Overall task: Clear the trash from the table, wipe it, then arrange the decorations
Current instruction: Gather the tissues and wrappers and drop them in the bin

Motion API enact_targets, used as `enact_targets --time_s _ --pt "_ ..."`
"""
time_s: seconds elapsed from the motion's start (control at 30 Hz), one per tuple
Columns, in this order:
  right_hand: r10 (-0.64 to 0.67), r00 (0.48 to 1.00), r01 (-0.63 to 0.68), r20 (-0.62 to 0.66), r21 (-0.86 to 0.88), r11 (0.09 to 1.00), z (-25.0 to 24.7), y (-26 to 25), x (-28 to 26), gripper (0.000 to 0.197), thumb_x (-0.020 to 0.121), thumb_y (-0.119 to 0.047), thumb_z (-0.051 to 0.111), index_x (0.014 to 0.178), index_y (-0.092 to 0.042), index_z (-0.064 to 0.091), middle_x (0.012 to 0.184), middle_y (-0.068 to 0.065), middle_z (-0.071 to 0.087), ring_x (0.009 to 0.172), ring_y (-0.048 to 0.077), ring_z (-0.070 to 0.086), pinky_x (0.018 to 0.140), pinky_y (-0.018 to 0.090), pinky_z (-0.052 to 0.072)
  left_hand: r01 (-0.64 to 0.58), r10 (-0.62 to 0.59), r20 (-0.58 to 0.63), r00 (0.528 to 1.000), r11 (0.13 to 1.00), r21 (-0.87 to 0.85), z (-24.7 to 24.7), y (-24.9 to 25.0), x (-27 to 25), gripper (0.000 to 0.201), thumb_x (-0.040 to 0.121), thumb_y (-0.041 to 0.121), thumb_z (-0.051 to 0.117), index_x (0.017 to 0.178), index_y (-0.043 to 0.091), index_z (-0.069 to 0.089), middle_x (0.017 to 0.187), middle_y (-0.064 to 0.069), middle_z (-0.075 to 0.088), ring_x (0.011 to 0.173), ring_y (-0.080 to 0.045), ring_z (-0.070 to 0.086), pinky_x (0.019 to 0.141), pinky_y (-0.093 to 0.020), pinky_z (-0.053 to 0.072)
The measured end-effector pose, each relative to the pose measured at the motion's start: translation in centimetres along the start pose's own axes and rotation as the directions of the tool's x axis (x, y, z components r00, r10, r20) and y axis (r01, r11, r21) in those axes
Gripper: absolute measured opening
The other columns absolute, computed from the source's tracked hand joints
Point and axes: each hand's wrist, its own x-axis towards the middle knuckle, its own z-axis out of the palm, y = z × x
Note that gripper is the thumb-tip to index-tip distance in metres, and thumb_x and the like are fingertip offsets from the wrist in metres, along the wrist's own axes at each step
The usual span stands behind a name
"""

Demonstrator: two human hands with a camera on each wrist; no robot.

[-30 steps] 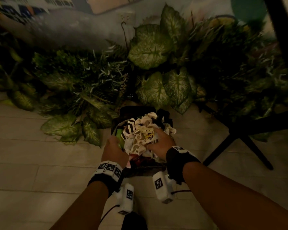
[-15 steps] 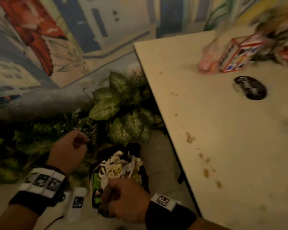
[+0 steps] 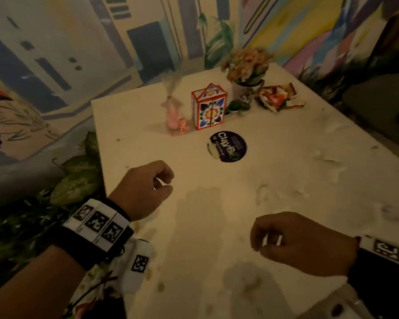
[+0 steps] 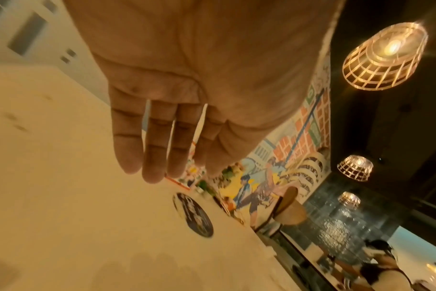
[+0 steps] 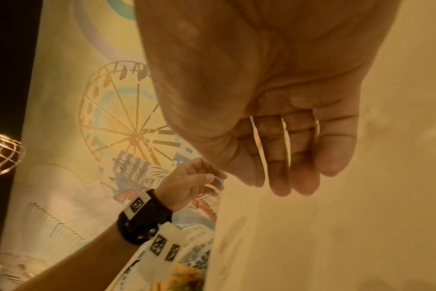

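Both of my hands hover over the near half of the white table [image 3: 286, 180], holding nothing. The left hand [image 3: 164, 183] is loosely curled by the left edge, and the left wrist view shows its fingers [image 4: 157, 147] relaxed. The right hand [image 3: 263, 240] is loosely curled at the near right, its fingers [image 5: 294, 157] empty. At the far end stand a pink flower bottle [image 3: 175, 116], a colourful house-shaped box [image 3: 209, 109] and a flower pot [image 3: 247, 65]. A crumpled wrapper [image 3: 279, 95] lies right of the pot. A round black coaster [image 3: 227, 146] sits mid-table. Brown drops [image 3: 159, 286] and pale smears [image 3: 327, 157] mark the top.
Leafy plants [image 3: 78, 180] fill the floor left of the table. A painted mural wall [image 3: 55, 65] runs behind. A dark seat [image 3: 378, 107] stands at the far right. A small green object [image 3: 236, 107] lies beside the box.
My hands were at the full trash bin on the floor among the plants; both have risen empty over the table, and my view has swung up from the bin to the tabletop.
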Motion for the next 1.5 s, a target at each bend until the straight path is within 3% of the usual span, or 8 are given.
enact_targets --time_s 0.13,0.37,0.53,0.63,0.9,1.17,1.33,1.5 --pt "0.092 0.992 -0.105 -0.089 -0.156 0.982 -6.0 7.3 -2.7 0.009 0.085 -0.025 0.063 0.089 -0.032 0.062 0.093 -0.015 0.064 0.078 0.012 0.061 0.065 0.016 0.045 0.051 -0.054 0.182 0.982 0.998 0.020 5.8 5.9 3.3 0.027 0.081 0.022 0.069 0.104 0.026 0.055 0.103 0.006 0.060 0.081 -0.015 0.061 0.076 -0.030 0.050" --pt "0.337 0.914 -0.391 -0.225 -0.280 0.877 -12.0 16.1 -5.9 0.034 0.071 -0.028 0.077 0.094 -0.034 0.052 0.099 -0.014 0.050 0.083 0.005 0.052 0.067 0.018 0.040 0.040 -0.124 0.396 0.910 0.976 0.215 13.3 11.3 6.0 0.087 0.070 0.046 0.076 0.140 0.031 0.026 0.133 0.000 0.036 0.113 -0.021 0.050 0.095 -0.038 0.045" --pt "0.485 0.806 -0.572 -0.338 -0.238 0.785 -11.9 20.1 -7.8 0.072 0.053 -0.037 0.086 0.111 -0.033 0.042 0.115 -0.003 0.036 0.104 0.019 0.043 0.086 0.040 0.048 0.028 -0.198 0.440 0.876 0.931 0.364 16.6 12.2 6.7 0.119 0.055 0.059 0.079 0.143 0.040 0.002 0.138 -0.005 0.018 0.124 -0.031 0.042 0.099 -0.043 0.044" --pt "0.541 0.775 -0.614 -0.326 -0.186 0.767 -10.6 21.6 -8.1 0.091 0.047 -0.043 0.088 0.121 -0.034 0.036 0.121 -0.001 0.031 0.115 0.025 0.036 0.094 0.043 0.044 0.031 -0.207 0.398 0.894 0.914 0.405 18.0 12.6 6.9 0.125 0.046 0.060 0.081 0.141 0.041 0.003 0.132 -0.006 0.020 0.124 -0.033 0.036 0.098 -0.047 0.045" --pt "0.563 0.747 -0.639 -0.353 -0.145 0.756 -8.1 22.9 -6.8 0.101 0.054 -0.040 0.087 0.136 -0.038 0.028 0.138 0.002 0.020 0.127 0.031 0.026 0.101 0.040 0.041 0.043 -0.167 0.397 0.902 0.952 0.304 20.1 14.9 7.2 0.116 0.053 0.030 0.088 0.140 0.040 0.013 0.127 -0.006 0.023 0.112 -0.034 0.048 0.092 -0.044 0.051" --pt "0.465 0.778 -0.538 -0.423 -0.065 0.841 -8.1 23.9 -5.4 0.068 0.062 -0.015 0.084 0.122 -0.027 0.053 0.123 0.005 0.039 0.115 0.030 0.045 0.094 0.038 0.045 -0.112 -0.004 0.447 0.894 0.966 0.233 22.9 17.7 7.9 0.081 0.074 0.017 0.072 0.132 0.051 0.026 0.122 -0.001 0.020 0.111 -0.026 0.041 0.092 -0.037 0.049" --pt "0.324 0.821 -0.505 -0.469 -0.334 0.796 -8.7 23.9 -5.6 0.074 0.066 -0.036 0.079 0.131 -0.036 0.043 0.137 -0.003 0.030 0.118 0.022 0.037 0.090 0.035 0.047 -0.192 0.111 0.396 0.911 0.967 0.171 23.9 19.0 9.0 0.026 0.084 0.017 0.055 0.110 0.021 0.054 0.107 -0.003 0.031 0.091 -0.026 0.049 0.077 -0.036 0.050" --pt "0.368 0.848 -0.486 -0.382 -0.280 0.828 -9.3 25.4 -5.9 0.069 0.065 -0.047 0.077 0.125 -0.044 0.042 0.136 -0.005 0.019 0.119 0.022 0.029 0.089 0.037 0.048 -0.262 0.234 0.298 0.925 0.963 0.057 25.4 17.5 9.9 0.009 0.086 0.005 0.055 0.087 0.010 0.062 0.095 -0.005 0.045 0.070 -0.023 0.050 0.064 -0.038 0.047"
